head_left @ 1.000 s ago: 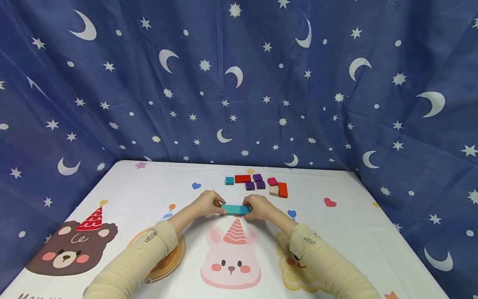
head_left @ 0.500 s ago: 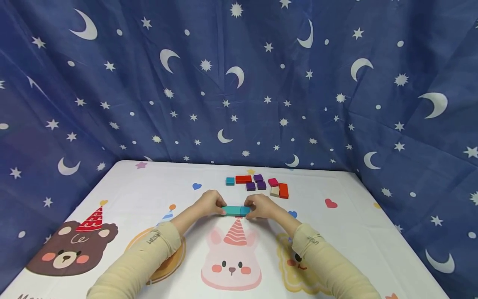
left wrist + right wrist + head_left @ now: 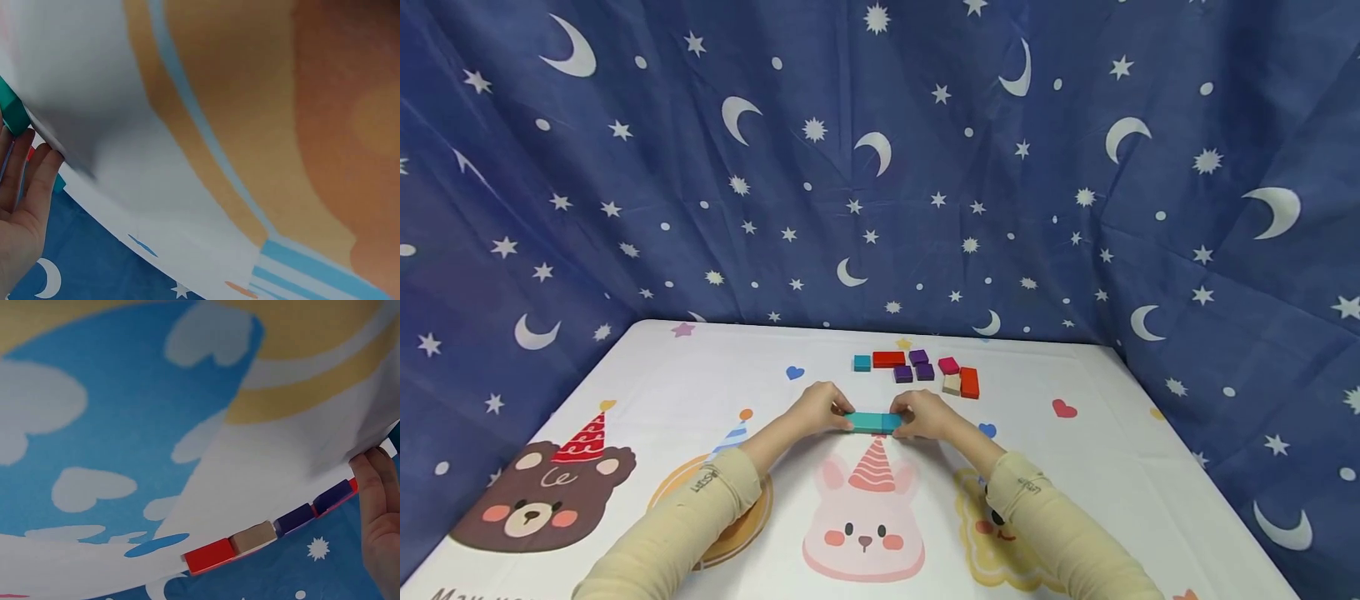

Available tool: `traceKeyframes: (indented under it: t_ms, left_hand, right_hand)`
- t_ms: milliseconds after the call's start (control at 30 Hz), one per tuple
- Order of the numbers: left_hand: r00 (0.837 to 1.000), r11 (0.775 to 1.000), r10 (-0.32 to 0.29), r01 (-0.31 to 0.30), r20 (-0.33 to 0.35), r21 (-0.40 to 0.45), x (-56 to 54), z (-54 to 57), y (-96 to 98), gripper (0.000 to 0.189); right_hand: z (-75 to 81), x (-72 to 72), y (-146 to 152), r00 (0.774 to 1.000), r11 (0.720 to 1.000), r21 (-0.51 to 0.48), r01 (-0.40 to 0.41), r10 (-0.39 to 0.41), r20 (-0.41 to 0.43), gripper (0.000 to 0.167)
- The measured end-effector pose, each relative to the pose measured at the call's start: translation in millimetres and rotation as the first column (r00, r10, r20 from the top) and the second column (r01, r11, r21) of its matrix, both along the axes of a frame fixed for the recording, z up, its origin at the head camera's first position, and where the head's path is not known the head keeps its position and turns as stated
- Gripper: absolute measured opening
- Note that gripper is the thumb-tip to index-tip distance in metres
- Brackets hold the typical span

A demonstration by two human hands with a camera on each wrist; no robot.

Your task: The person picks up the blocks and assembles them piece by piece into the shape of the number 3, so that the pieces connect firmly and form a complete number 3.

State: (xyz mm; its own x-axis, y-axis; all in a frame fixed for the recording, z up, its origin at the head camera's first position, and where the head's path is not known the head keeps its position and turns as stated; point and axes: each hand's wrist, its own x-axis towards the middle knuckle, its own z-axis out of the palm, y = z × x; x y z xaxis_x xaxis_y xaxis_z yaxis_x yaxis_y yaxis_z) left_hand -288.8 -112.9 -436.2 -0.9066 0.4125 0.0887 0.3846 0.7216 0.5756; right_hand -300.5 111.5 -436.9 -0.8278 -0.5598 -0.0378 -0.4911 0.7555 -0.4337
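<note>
A long teal block [image 3: 865, 422] and a shorter blue block [image 3: 891, 423] lie end to end in the head view, just above the printed rabbit's hat. With thumb and fingers my left hand [image 3: 816, 408] pinches the teal block's left end. My right hand [image 3: 923, 414] grips the blue block at its right end, partly covering it. At the edge of the left wrist view, the teal block [image 3: 12, 111] shows beside the fingers of my left hand [image 3: 28, 200]. Only a sliver of blue-green block [image 3: 395, 437] appears by my right hand [image 3: 380, 515] in the right wrist view.
Behind the hands lie a small blue block [image 3: 862, 363], a red block [image 3: 888, 359], several purple blocks [image 3: 903, 374], a pink block [image 3: 949, 366], a beige block [image 3: 952, 384] and an orange-red block [image 3: 970, 383]. A starry blue curtain [image 3: 925, 250] hangs beyond the printed tablecloth [image 3: 737, 358].
</note>
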Motion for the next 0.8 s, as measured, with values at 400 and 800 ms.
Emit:
traceKeyframes:
  t_ms: [400, 800]
  left_hand:
    - [1.000, 0.999, -0.023, 0.023, 0.007, 0.037, 2.1, -0.3, -2.3, 0.025]
    - [1.000, 1.000, -0.013, 0.013, 0.014, 0.025, 1.0, -0.7, -1.1, 0.023]
  right_hand:
    - [-1.9, 1.1, 0.3, 1.000, 1.000, -0.018, 0.016, -0.015, 0.025, 0.027]
    - [-1.4, 2.8, 0.6, 1.000, 1.000, -0.025, 0.012, -0.011, 0.019, 0.029]
